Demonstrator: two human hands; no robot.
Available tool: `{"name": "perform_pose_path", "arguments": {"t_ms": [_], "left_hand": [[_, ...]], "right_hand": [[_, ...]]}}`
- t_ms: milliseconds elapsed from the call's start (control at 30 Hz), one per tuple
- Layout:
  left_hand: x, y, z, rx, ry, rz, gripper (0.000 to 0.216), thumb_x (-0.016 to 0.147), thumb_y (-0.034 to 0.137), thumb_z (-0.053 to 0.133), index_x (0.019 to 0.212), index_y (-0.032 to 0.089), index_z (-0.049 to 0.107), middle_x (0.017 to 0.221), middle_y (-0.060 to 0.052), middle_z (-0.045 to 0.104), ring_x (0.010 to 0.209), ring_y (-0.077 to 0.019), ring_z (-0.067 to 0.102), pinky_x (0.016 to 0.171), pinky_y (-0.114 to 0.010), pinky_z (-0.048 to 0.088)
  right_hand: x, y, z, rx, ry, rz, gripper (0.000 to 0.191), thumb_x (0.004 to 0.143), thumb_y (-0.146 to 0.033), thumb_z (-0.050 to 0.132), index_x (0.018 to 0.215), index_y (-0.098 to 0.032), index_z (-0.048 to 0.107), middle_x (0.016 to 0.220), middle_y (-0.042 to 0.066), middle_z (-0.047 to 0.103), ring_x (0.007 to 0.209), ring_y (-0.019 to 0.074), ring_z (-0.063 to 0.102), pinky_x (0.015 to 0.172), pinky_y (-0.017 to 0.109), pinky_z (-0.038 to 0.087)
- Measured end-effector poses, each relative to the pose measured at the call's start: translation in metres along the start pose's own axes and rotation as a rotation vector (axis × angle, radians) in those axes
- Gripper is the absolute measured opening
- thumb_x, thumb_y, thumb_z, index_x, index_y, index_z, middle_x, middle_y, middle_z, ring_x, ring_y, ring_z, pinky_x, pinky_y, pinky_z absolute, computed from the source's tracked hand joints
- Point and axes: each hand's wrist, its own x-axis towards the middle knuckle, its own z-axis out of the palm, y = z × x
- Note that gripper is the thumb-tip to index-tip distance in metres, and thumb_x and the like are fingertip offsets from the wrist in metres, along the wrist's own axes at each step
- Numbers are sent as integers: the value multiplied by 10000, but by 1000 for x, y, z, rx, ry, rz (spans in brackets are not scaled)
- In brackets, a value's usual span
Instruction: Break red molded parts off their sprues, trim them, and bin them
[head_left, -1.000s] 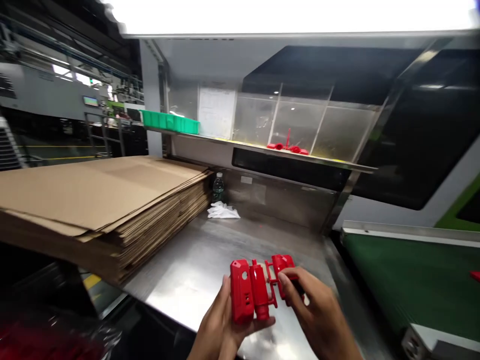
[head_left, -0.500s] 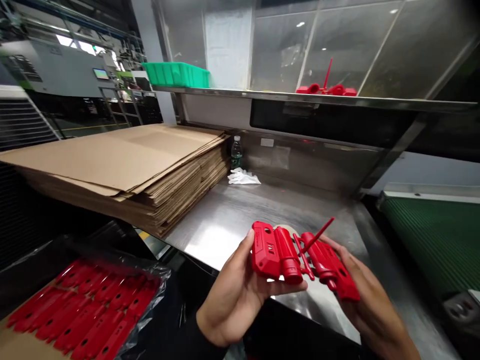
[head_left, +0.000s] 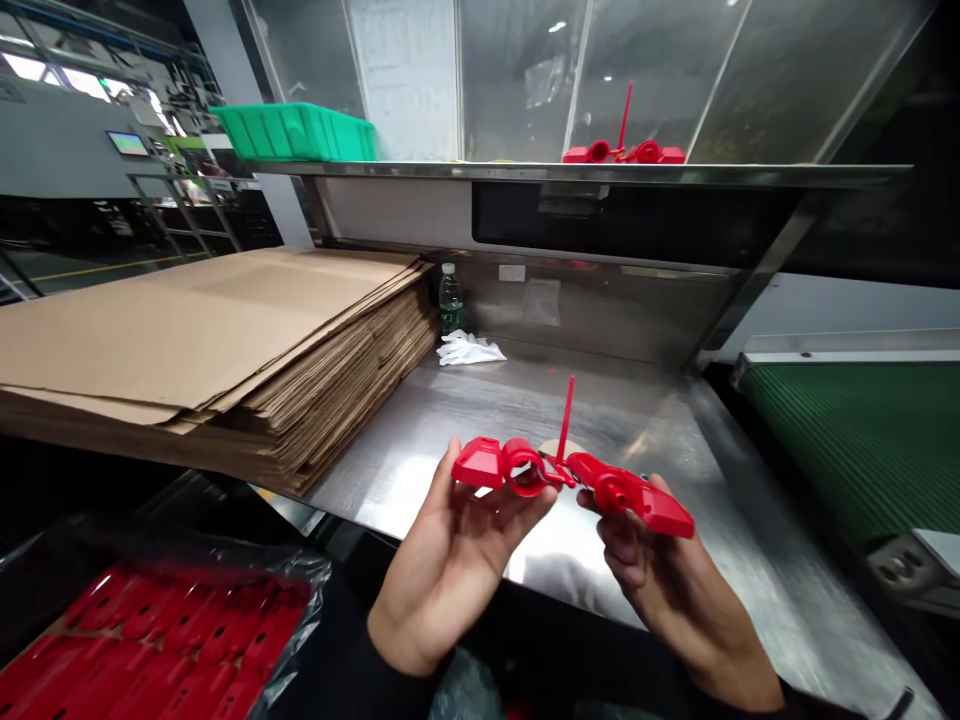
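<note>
Between my hands is a red moulded plastic part, with a hollow round section, a thin upright stick and blocky ends. My left hand grips its left end, thumb at the side and fingers underneath. On the right end, my right hand holds it from below and behind, some fingertips hidden by the plastic. The part is held above the front of the metal table. A similar red part sits on the shelf above.
Stacked cardboard sheets fill the table's left side. Behind are a water bottle and white gloves. A green bin stands on the shelf. Lower left, a lined box holds several red pieces. Right is a green conveyor.
My hands have tilted the red part so its round opening faces me and its stick points nearly straight up. It has shifted left and slightly up; the camera view has turned slightly right.
</note>
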Motion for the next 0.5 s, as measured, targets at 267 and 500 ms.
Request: {"name": "perform_pose_path", "arguments": {"t_ms": [267,500], "left_hand": [[9,16,-18,-52,198,108,388,1046,277,370,1287,42,563,1001,-197,765,861,-287,767,717,-423,676],[13,14,-46,-49,181,43,389,1052,274,330,1154,101,663,915,-169,794,709,-237,769,608,-338,660]], "right_hand": [[6,12,37,-64,-44,-97,343,962,-517,517,1034,-231,691,792,-26,700,626,73,614,496,160,498],[-1,15,40,-162,-109,-188,338,978,-493,482,1143,-232,619,797,-22,688,516,73,554,441,183,494]]}}
